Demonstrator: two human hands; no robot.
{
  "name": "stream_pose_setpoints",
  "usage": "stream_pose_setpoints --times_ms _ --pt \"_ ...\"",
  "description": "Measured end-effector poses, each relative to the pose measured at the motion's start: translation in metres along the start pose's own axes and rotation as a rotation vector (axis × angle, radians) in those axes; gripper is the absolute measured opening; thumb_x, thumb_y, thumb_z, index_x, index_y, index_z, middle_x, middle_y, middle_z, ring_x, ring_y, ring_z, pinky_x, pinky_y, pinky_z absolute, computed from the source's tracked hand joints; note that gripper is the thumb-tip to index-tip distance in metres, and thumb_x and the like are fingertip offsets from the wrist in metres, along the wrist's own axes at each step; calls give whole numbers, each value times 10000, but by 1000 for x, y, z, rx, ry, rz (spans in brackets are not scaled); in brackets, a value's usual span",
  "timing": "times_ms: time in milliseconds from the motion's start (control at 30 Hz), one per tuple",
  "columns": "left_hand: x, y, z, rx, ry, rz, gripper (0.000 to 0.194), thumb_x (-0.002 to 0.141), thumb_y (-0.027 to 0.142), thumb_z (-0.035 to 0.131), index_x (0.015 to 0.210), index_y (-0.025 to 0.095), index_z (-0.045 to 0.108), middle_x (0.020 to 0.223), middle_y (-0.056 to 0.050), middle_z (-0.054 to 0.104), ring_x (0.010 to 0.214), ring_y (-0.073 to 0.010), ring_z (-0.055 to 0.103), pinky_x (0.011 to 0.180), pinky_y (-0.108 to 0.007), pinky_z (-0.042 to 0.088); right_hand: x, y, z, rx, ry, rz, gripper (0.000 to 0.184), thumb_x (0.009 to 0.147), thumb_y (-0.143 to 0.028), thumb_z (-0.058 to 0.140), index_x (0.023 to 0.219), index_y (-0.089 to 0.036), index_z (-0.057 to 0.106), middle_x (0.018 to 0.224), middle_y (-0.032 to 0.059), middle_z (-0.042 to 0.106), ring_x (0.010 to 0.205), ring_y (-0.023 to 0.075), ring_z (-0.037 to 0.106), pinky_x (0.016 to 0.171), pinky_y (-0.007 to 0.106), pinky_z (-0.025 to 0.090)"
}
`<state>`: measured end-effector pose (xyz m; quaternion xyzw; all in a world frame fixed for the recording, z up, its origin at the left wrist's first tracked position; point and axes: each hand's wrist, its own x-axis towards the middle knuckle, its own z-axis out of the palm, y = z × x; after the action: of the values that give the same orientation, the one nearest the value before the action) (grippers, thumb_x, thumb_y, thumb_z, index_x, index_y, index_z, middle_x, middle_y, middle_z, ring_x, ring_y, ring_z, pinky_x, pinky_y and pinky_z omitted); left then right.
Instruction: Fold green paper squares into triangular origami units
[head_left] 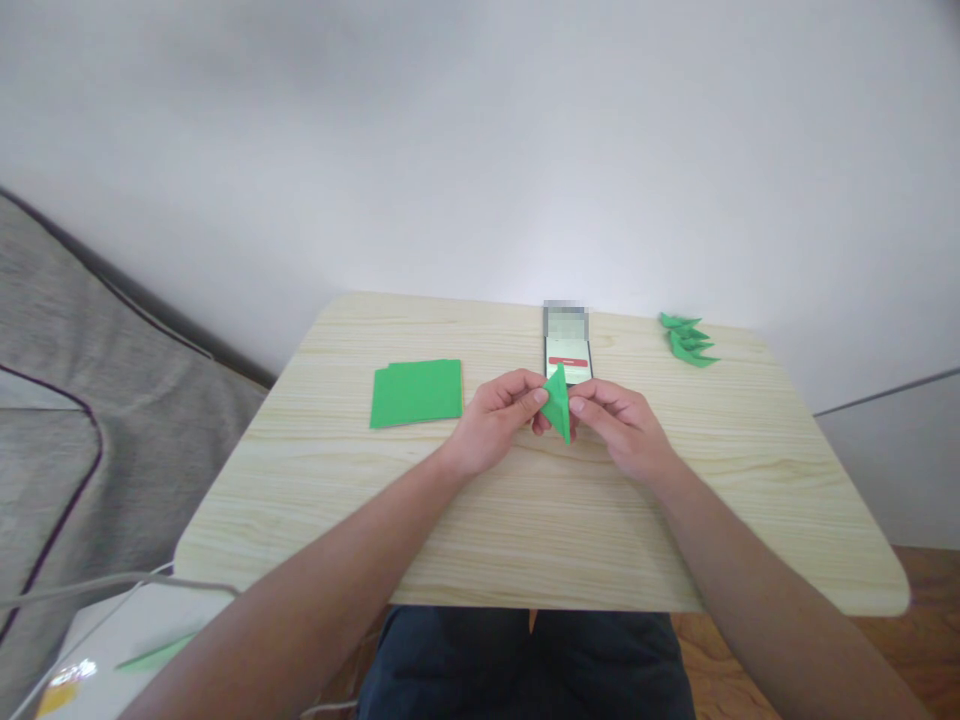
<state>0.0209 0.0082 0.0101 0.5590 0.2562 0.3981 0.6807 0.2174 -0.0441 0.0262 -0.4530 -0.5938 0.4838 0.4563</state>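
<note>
Between my two hands, above the middle of the table, is a folded piece of green paper (557, 404), roughly triangular with a point at the top. My left hand (499, 415) pinches its left side between thumb and fingers. On the other side, the thumb and fingertips of my right hand (621, 422) close on the paper's right edge. Some fingertips are hidden behind the paper. Just beyond it lies a phone (568, 345) with its screen lit, its near end partly covered by the paper and my hands.
A stack of green square paper (417, 394) lies to the left on the wooden table (570, 540). Several folded green paper figures (686, 340) sit at the far right. The white wall (480, 150) meets the back edge. Grey fabric (142, 400) and a cable (120, 580) are at the left.
</note>
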Motion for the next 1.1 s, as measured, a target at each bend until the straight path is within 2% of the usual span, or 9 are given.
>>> stream_pose_setpoints --times_ms 333,667,1100 --pt "-1 -1 -1 -56 7 1 346 907 423 756 1058 201 538 692 34 646 639 -121 624 645 -251 490 0 2 1 -16 52 7 215 976 -409 661 889 -222 719 777 15 710 724 174 666 723 326 560" --pt "-1 -2 0 -165 -12 -14 328 903 394 767 1040 201 539 741 22 676 634 -113 638 638 -244 492 2 4 -3 116 -61 -1 204 995 -408 650 958 -217 709 853 26 727 765 179 681 742 343 564" --pt "-2 -1 0 -149 -24 -25 329 913 401 755 1058 204 533 714 20 679 639 -127 653 630 -230 479 3 4 -3 107 -66 1 157 995 -330 640 928 -212 719 858 29 736 782 180 680 754 338 553"
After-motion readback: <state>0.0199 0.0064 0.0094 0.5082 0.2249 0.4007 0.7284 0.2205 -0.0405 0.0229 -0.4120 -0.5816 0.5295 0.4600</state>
